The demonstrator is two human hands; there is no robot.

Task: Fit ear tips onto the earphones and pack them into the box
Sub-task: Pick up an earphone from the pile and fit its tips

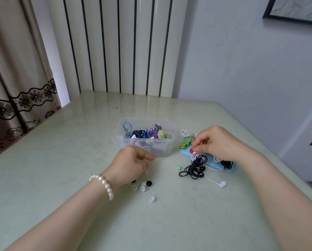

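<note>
A red-and-white striped earphone (pixel 194 152) is being pinched by the right hand (pixel 216 144) over the blue lid (pixel 186 153), just right of the clear box (pixel 145 140). The left hand (pixel 129 165), fingers curled, is being held before the box, above scattered ear tips (pixel 142 187); its grasp cannot be told.

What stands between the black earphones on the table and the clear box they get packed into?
Nothing visible. The black earphones lie just right of the clear box, bare table lies between them, and the box top is open.
</note>
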